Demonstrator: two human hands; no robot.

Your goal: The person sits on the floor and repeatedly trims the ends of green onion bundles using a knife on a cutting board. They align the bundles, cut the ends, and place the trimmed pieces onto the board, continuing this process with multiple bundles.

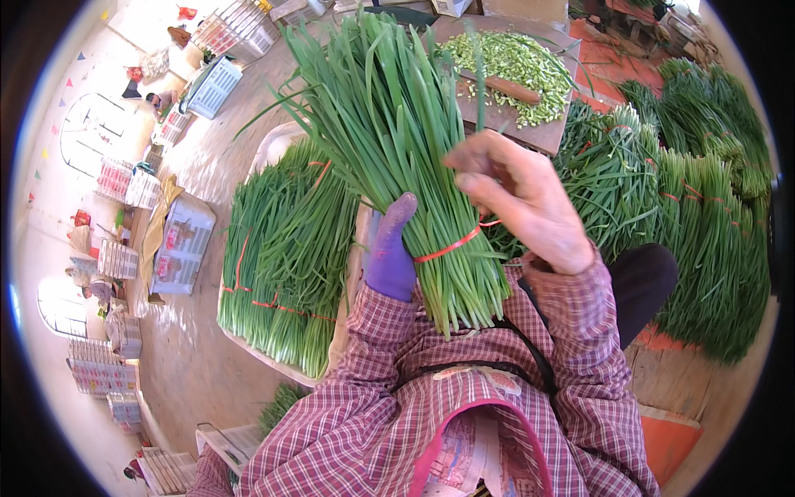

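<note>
A large bundle of garlic chives (pixel 397 118), tied near its pale stem ends with a red band (pixel 448 246), lies across my left hand (pixel 392 248). That hand wears a purple glove or sleeve with the thumb showing on top; its fingers are hidden beneath the stalks. My bare right hand (pixel 522 192) is at the bundle's right side, thumb and fingertips close together, near a blurred green blade (pixel 478 93). Whether it pinches that blade is unclear. Left of the bundle, a white tub (pixel 273 146) holds several tied chive bundles (pixel 292 242).
A board (pixel 553 140) at the top bears chopped stem ends (pixel 537 74) and a wooden-handled knife (pixel 512 90). More tied bundles (pixel 621 168) are heaped on the right. Plastic crates (pixel 183 242) stand on the left, with people (pixel 99 289) farther off. A co-worker's sleeve (pixel 211 475) shows at lower left.
</note>
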